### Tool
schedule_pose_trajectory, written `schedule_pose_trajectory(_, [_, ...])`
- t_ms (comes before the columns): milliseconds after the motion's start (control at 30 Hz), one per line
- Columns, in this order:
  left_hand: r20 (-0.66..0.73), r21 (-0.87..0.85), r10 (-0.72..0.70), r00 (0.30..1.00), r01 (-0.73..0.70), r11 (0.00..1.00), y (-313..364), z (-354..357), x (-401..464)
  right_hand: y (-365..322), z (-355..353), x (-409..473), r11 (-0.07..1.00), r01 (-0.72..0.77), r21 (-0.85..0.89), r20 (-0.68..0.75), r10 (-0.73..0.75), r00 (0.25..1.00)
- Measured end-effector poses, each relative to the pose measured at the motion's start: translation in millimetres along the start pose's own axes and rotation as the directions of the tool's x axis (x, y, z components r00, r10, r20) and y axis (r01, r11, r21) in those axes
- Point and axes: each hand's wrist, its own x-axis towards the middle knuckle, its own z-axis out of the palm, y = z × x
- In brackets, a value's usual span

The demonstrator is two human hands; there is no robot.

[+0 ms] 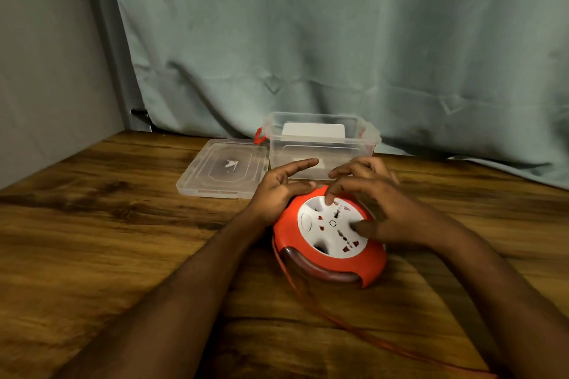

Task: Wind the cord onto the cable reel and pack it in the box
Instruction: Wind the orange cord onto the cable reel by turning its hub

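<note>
A round orange cable reel (331, 258) with a white socket face lies flat on the wooden table (123, 255). My left hand (281, 192) rests against its far left rim, thumb on the orange edge and forefinger stretched out. My right hand (378, 209) lies over the white face, with fingertips and thumb pressing in its recesses. An orange cord (354, 324), blurred, runs from the reel's left side toward the near right edge of the table. A clear plastic box (323, 144) with red latches stands open just behind the reel.
The box's clear lid (223, 168) lies flat to the left of the box. A grey-green curtain (338, 40) hangs behind the table and a grey wall (46, 71) closes the left side.
</note>
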Motion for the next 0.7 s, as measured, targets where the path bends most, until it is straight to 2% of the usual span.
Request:
schedule_pose_trajectory(233, [0.094, 0.030, -0.038, 0.995, 0.036, 0.999, 1.1, -1.2, -0.6, 3.3, -5.4, -2.5, 0.999, 0.032, 0.021, 0.109, -0.035, 0.993])
schedule_pose_trajectory(400, [0.118, 0.033, -0.055, 0.991, 0.051, 0.998, 0.6, -0.5, -0.8, 3.3, -9.3, -2.8, 0.995, -0.061, 0.073, 0.181, 0.047, 0.982])
schedule_pose_trajectory(700, [0.082, 0.043, -0.036, 0.996, 0.033, 0.999, 1.3, -2.3, -1.3, 1.5, -7.4, -1.9, 0.993, -0.116, 0.030, 0.134, 0.111, 0.985])
